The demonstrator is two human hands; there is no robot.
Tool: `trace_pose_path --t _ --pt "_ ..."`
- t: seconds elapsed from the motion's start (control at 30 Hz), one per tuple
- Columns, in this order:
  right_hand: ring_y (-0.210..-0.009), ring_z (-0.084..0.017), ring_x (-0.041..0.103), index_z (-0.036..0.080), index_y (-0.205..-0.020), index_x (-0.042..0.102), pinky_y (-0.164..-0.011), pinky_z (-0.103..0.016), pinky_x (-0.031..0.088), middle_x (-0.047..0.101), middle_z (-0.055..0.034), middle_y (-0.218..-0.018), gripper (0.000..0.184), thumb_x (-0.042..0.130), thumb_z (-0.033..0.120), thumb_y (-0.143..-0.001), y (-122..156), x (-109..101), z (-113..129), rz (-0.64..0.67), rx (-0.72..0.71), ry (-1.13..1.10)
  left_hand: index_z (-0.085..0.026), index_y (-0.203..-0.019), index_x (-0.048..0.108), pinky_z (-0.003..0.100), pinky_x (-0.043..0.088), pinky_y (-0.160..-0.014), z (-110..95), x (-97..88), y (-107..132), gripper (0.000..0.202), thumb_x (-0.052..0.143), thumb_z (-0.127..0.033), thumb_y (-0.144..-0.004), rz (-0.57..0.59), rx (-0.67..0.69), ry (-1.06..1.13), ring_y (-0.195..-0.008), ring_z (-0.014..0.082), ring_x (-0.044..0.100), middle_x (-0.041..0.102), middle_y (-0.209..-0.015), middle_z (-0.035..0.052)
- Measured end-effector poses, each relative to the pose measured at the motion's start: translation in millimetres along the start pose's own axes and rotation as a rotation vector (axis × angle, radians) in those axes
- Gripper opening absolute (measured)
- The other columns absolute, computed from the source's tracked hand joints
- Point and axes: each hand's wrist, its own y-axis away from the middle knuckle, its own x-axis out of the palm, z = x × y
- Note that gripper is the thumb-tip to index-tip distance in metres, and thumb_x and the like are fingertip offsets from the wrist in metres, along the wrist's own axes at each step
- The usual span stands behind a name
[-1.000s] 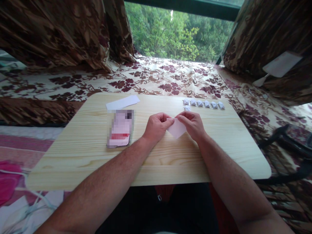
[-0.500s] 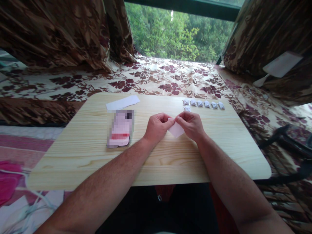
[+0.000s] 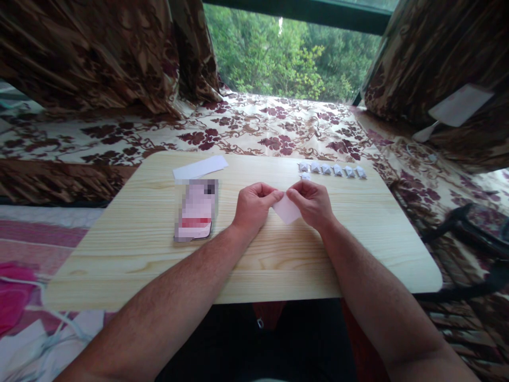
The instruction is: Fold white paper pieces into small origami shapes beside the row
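Between my two hands is a small piece of white paper [image 3: 287, 210], one corner pointing toward me. My left hand [image 3: 256, 204] pinches its left upper edge between thumb and fingers. On the other side my right hand [image 3: 312, 202] grips the upper right part the same way, the thumbs close together. The fingertips behind the paper are hidden. Just beyond my right hand, several small folded white paper pieces [image 3: 338, 170] stand in a row, with one more [image 3: 305, 176] in front of the row's left end, partly covered by my hand.
A pinkish phone [image 3: 196, 209], partly pixelated, lies on the wooden table [image 3: 131, 249] to the left. Behind it are white paper strips [image 3: 201, 167]. A black chair-like frame [image 3: 465, 228] stands at the right, and white cables [image 3: 43, 297] hang at the lower left.
My left hand has shifted slightly left and its thumb has moved a little away from my right thumb. The paper stays held in both hands.
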Motion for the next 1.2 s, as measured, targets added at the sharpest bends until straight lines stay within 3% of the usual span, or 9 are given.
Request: trace_pose_path --t 0.23,0.93,1.2 --pt "-0.052 -0.010 0.046 0.017 -0.069 0.062 -0.048 -0.024 0.035 0.055 0.0018 -0.059 0.023 0.069 0.037 -0.079 0.3 -0.2 0.7 -0.009 -0.005 -0.001 -0.015 -0.069 0.069 0.024 0.043 -0.059 -1.0 -0.6 -0.8 0.024 0.079 -0.036 -0.068 0.004 -0.008 0.036 -0.060 0.0108 0.054 0.065 -0.065 0.0005" --pt "-0.050 -0.010 0.047 0.017 -0.066 0.062 -0.046 -0.024 0.035 0.056 0.0021 -0.056 0.019 0.068 0.031 -0.078 -2.0 -3.1 -5.4 -0.055 -0.031 0.049 -0.017 -0.068 0.061 0.026 0.034 -0.055 2.0 -6.0 -2.0 0.034 0.062 -0.047 -0.083 0.058 0.118 -0.461 -0.058 0.0122 0.048 0.059 -0.061 -0.0003" --pt "-0.049 -0.009 0.046 0.017 -0.066 0.062 -0.045 -0.023 0.034 0.054 0.0027 -0.055 0.019 0.068 0.030 -0.078 -3.3 -3.7 -7.2 -0.058 -0.009 0.024 -0.018 -0.068 0.056 0.026 0.031 -0.055 -3.0 -4.6 0.0 0.034 0.057 -0.047 -0.087 0.093 0.143 -0.542 -0.057 0.0120 0.045 0.053 -0.060 -0.0023"
